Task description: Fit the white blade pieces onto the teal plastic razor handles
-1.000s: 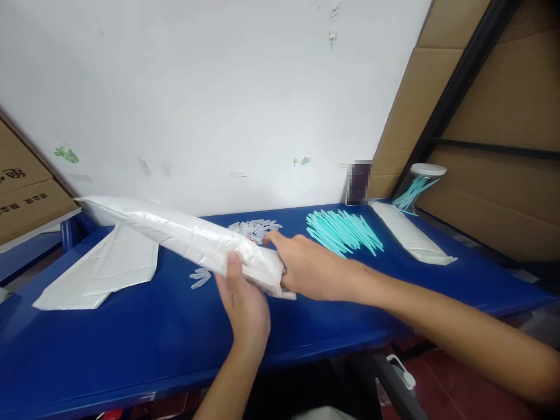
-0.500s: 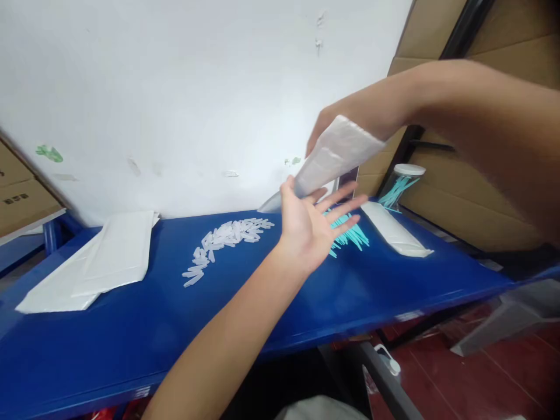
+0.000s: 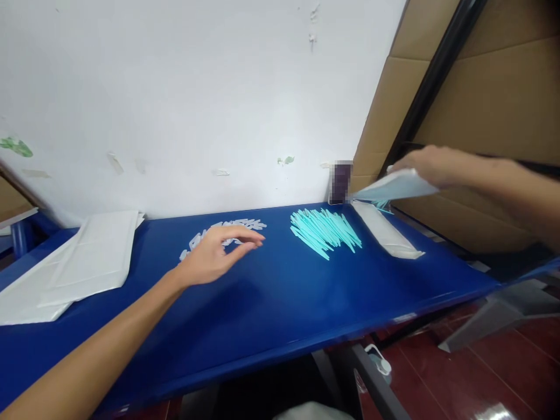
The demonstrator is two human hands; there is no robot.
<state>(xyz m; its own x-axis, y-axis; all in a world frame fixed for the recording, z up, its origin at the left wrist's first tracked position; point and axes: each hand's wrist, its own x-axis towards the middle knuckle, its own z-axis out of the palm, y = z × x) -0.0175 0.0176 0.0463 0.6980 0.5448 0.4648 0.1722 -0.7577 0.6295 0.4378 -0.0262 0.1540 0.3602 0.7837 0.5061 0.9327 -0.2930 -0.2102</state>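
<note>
While my right hand [image 3: 431, 164] grips a white pouch [image 3: 397, 186] at the right of the frame, my left hand [image 3: 207, 254] is well apart from it, left of the frame's middle, holding nothing. Its thumb and fingers curve toward each other with a gap between them, in front of a spread of translucent pieces [image 3: 245, 223] that it partly covers. The pouch slants down to the left, its low tip over the far end of a flat white packet [image 3: 387, 233] lying right of centre; whether they touch, I cannot tell. Blur hides how my right fingers are set. A fan of turquoise sticks [image 3: 326, 229] lies right of centre on the blue table [image 3: 262, 309]. At the left edge, white envelopes [image 3: 98, 251] overlap each other. A dark upright object [image 3: 341, 182] stands near the wall [image 3: 196, 105].
</note>
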